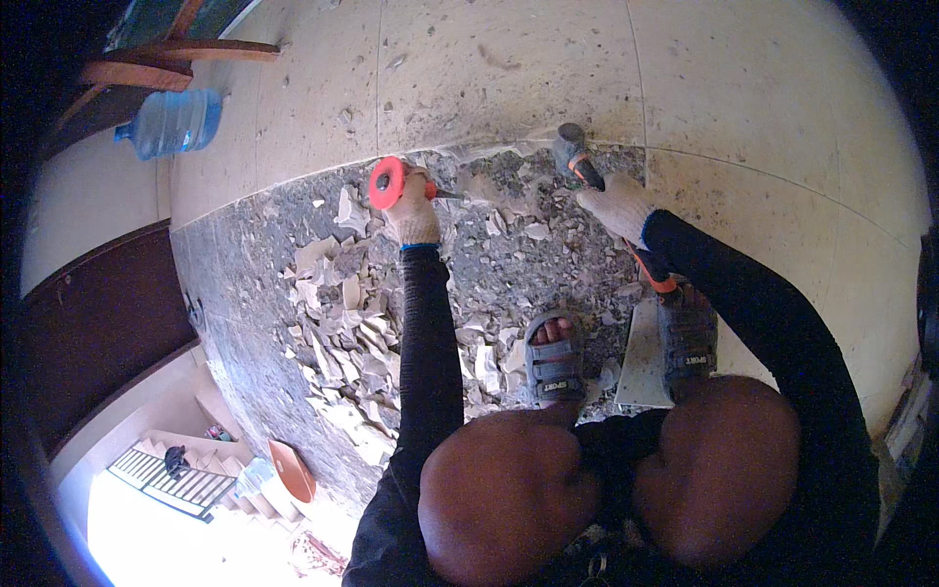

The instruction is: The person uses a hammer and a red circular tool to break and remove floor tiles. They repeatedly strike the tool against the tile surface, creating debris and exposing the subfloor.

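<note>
Both my hands wear pale knit work gloves with blue cuffs. My left hand (412, 209) is closed around a chisel with a red round hand guard (386, 183); its metal tip points right, over the broken floor. My right hand (620, 208) grips a hammer by its black and orange handle, with the dark metal head (570, 139) above the hand, near the edge of the whole tiles. Between the hands lies rough grey bedding (506, 191) with loose shards. A heap of broken tile pieces (352, 323) lies below and left of my left hand.
Whole cream floor tiles (506, 73) border the broken area above and at right. My sandalled feet (555, 359) stand on the rubble and beside a loose tile piece (642, 359). A blue water jug (180, 123) lies near wooden legs (213, 50). Stairs with a railing (172, 484) are at lower left.
</note>
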`<state>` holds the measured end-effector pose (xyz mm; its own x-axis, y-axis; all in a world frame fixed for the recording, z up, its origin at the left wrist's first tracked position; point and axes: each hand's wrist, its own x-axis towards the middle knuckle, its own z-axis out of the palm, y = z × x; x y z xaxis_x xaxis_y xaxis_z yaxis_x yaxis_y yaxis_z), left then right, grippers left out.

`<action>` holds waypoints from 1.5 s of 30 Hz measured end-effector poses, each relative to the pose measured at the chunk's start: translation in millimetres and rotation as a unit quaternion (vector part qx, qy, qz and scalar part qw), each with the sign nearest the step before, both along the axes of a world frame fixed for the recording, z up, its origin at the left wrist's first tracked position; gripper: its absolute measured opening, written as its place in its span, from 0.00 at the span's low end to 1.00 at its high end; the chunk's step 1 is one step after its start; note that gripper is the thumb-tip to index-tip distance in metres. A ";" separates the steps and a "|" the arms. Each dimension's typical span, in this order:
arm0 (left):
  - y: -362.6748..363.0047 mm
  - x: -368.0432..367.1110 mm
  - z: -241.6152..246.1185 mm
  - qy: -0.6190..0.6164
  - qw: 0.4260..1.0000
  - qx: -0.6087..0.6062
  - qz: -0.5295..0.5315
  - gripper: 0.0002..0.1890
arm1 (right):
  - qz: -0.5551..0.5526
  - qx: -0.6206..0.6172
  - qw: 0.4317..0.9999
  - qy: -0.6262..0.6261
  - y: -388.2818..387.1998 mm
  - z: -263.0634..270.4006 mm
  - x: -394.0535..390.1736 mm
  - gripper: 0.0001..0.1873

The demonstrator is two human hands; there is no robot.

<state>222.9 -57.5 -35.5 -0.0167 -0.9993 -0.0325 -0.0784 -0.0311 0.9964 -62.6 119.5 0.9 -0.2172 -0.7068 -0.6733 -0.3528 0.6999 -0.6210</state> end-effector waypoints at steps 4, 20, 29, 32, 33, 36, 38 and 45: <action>-5.2 -12.0 -6.3 -0.061 0.993 0.036 -0.096 0.11 | -0.045 0.014 0.995 -0.086 -5.3 9.1 -4.3 0.24; -7.5 -46.7 -9.2 -0.222 0.936 -0.101 -0.254 0.20 | -0.090 -0.405 0.903 -0.113 -96.5 118.9 26.1 0.22; -19.6 -69.4 -33.9 -0.068 0.945 0.021 -0.320 0.24 | 0.007 -0.224 0.972 -0.071 -73.5 85.7 -1.3 0.22; -21.0 -58.8 -25.1 -0.262 0.900 -0.104 -0.332 0.24 | -0.100 -0.337 0.932 -0.090 -85.2 103.1 -6.7 0.23; -20.9 -56.5 -22.3 -0.218 0.914 -0.073 -0.335 0.23 | -0.142 -0.360 0.916 -0.105 -87.5 104.3 -3.5 0.24; -20.2 -53.5 -19.4 -0.208 0.918 -0.061 -0.332 0.23 | -0.112 -0.312 0.941 -0.061 -81.5 90.5 11.5 0.28; -19.1 -55.0 -23.2 -0.194 0.921 -0.034 -0.337 0.23 | 0.000 -0.251 0.968 0.010 -69.8 72.9 21.2 0.30; -20.9 -52.6 -30.6 -0.197 0.919 -0.057 -0.336 0.21 | 0.076 -0.318 0.945 0.020 -73.6 79.4 -3.6 0.27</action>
